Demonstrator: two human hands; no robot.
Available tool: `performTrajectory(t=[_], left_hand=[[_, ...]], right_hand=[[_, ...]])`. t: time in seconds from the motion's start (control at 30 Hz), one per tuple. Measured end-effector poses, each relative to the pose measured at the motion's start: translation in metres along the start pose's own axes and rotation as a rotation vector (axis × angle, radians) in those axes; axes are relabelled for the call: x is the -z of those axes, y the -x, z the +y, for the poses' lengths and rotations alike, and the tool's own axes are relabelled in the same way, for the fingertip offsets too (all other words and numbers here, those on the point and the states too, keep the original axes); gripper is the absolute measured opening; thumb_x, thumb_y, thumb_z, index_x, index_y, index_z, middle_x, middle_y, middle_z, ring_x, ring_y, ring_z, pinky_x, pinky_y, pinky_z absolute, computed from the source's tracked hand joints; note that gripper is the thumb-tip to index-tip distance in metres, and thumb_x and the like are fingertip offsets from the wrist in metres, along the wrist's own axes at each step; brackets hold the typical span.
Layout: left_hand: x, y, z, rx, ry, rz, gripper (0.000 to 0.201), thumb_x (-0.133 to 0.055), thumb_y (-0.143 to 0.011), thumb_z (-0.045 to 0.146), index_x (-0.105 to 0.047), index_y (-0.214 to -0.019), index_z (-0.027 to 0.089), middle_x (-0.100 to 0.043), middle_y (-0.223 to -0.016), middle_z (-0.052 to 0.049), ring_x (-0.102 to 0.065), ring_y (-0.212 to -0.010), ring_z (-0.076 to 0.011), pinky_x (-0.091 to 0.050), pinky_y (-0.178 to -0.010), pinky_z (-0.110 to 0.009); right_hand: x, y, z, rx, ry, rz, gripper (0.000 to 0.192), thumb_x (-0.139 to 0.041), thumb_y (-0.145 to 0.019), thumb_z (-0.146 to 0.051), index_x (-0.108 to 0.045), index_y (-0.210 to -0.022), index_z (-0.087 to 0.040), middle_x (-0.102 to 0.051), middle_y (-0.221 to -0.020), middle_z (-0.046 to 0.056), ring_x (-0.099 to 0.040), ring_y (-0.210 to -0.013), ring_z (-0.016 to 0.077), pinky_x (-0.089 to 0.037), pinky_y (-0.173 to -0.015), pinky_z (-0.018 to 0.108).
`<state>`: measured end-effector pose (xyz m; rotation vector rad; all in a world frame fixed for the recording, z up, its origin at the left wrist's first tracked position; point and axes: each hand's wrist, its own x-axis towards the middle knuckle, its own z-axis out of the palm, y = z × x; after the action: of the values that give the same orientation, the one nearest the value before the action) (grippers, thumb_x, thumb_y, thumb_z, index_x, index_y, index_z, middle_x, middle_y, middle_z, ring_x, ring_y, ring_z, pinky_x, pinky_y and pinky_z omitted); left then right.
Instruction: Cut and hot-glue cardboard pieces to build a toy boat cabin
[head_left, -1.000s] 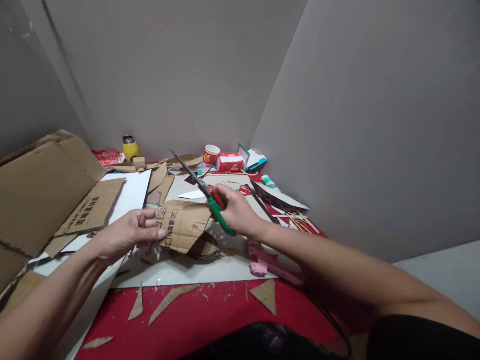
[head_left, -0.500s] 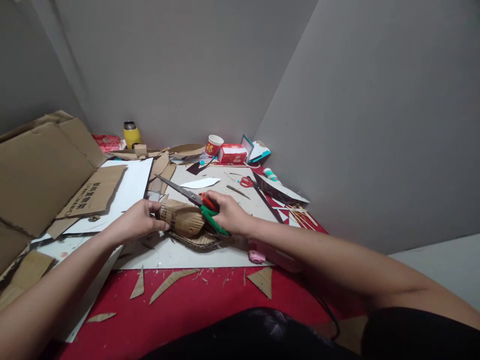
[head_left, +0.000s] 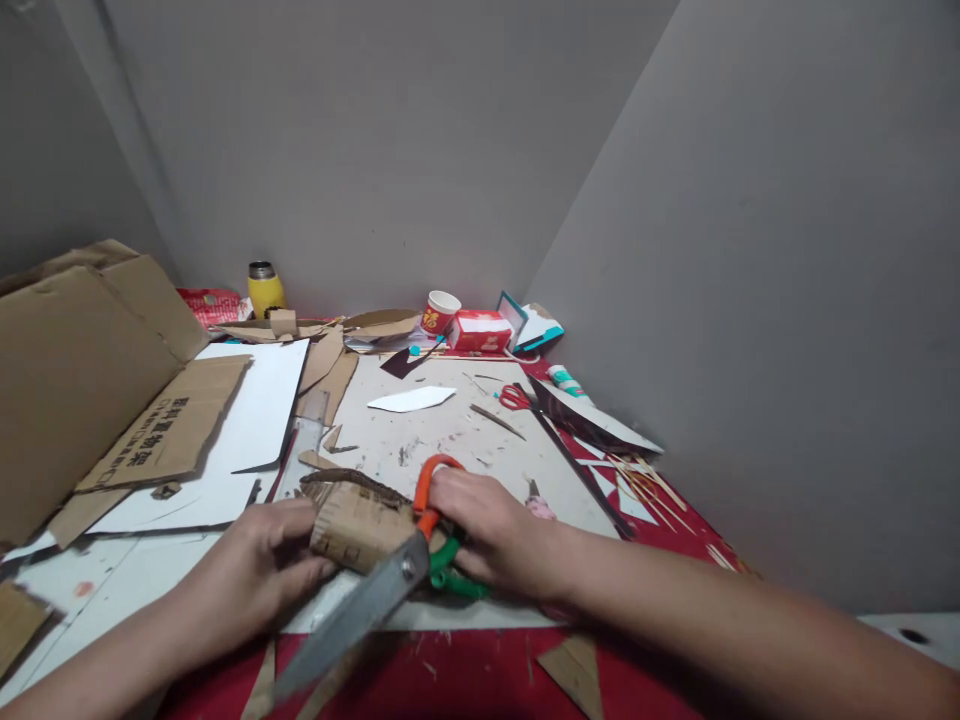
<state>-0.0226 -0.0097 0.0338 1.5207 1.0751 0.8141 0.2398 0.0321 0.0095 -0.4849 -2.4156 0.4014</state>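
Observation:
My left hand (head_left: 281, 560) is closed on the left end of a bent, curved cardboard piece (head_left: 360, 525) with printing on it, held over the pale work board. In my right hand (head_left: 495, 530) is a pair of large scissors (head_left: 375, 605) with one orange and one green handle loop. Their blades look closed together and point down to the left, in front of the cardboard. The right hand's fingers are at the handles and close to the cardboard's right end; whether they also grip the cardboard I cannot tell.
A big cardboard box (head_left: 90, 370) stands at the left, with white sheets beside it. Red-handled scissors (head_left: 514, 397), a white paper cutout (head_left: 412, 399) and scraps lie on the board (head_left: 450, 440). A yellow bottle (head_left: 265, 292) and a paper cup (head_left: 440, 313) stand at the back.
The scissors have swung from pointing up-left behind the cardboard to pointing down-left in front of it. The cardboard has been turned over or tilted in my hands. The view has shifted slightly.

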Motion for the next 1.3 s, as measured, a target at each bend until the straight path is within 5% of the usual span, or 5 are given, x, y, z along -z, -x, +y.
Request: performTrajectory(t=[0.3, 0.43, 0.6, 0.7, 1.3], left_hand=[[0.000, -0.002, -0.013, -0.104, -0.247, -0.032, 0.015, -0.066, -0.078, 0.021, -0.077, -0.078, 0.030, -0.070, -0.071, -0.004, -0.063, -0.069, -0.0225, -0.050, -0.063, -0.027], [-0.002, -0.005, -0.022, -0.005, -0.257, 0.068, 0.011, -0.068, -0.075, 0.031, -0.073, -0.067, 0.026, -0.064, -0.060, -0.003, -0.058, -0.058, -0.0202, -0.047, -0.053, -0.027], [-0.006, -0.010, -0.022, 0.181, -0.231, 0.125, 0.037, -0.066, -0.078, 0.038, -0.062, -0.111, 0.020, -0.048, -0.050, 0.006, -0.045, -0.045, -0.0135, -0.036, -0.042, -0.022], [-0.007, -0.013, -0.017, 0.199, -0.165, 0.085, 0.035, -0.064, -0.079, 0.032, -0.058, -0.111, 0.018, -0.045, -0.047, 0.009, -0.044, -0.044, -0.0118, -0.036, -0.043, -0.021], [-0.002, -0.016, -0.017, 0.164, 0.003, -0.068, 0.009, -0.063, -0.081, 0.023, -0.059, -0.085, 0.015, -0.056, -0.048, 0.007, -0.052, -0.043, -0.0085, -0.041, -0.045, -0.018]], right_hand=[[0.009, 0.002, 0.002, -0.008, 0.027, -0.131, 0.015, -0.043, -0.077, -0.009, -0.039, -0.082, -0.022, -0.052, -0.072, 0.002, -0.042, -0.066, 0.0170, -0.035, -0.059, 0.028], [0.006, 0.001, 0.001, -0.290, -0.008, -0.069, 0.017, -0.047, -0.072, -0.010, -0.036, -0.073, -0.022, -0.047, -0.067, -0.002, -0.038, -0.059, 0.0132, -0.030, -0.054, 0.025], [0.001, -0.006, 0.007, -0.697, -0.318, -0.089, 0.015, -0.051, -0.074, -0.017, -0.039, -0.067, -0.021, -0.042, -0.063, -0.004, -0.038, -0.058, 0.0103, -0.034, -0.054, 0.021], [0.000, -0.009, 0.008, -0.790, -0.468, -0.062, 0.011, -0.056, -0.075, -0.025, -0.048, -0.070, -0.020, -0.048, -0.066, -0.002, -0.045, -0.063, 0.0125, -0.040, -0.059, 0.022], [0.001, -0.011, 0.008, -0.798, -0.536, -0.060, 0.016, -0.067, -0.070, -0.030, -0.059, -0.077, -0.019, -0.060, -0.077, 0.001, -0.054, -0.074, 0.0176, -0.047, -0.068, 0.028]])
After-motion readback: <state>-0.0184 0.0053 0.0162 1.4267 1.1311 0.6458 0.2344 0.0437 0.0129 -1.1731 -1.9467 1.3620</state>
